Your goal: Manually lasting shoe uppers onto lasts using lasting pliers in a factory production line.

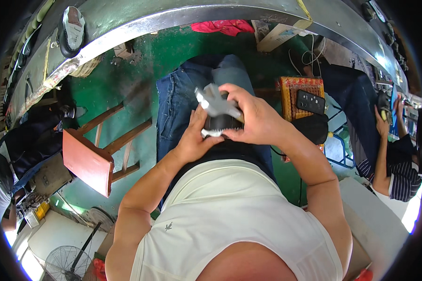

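Over my lap, both hands hold what looks like a shoe (224,123). Its body is black with a white, toothed edge, and pale grey flaps stick up from it, smeared by motion. My left hand (192,138) is closed on its left side, thumb along the lower white edge. My right hand (257,117) grips it from the right, with fingers curled over the top and the thumb below. Whether a small tool is in the right fingers I cannot tell. Another shoe (73,29), whitish grey with a black lower edge, rests on the workbench (140,29) ahead to the left.
A reddish wooden stool (86,161) lies tipped at my left. On the right, a black phone (310,102) lies on a woven-topped seat (290,89). Co-workers sit at both sides; one's hand (382,122) shows at right. A fan (68,264) stands at lower left.
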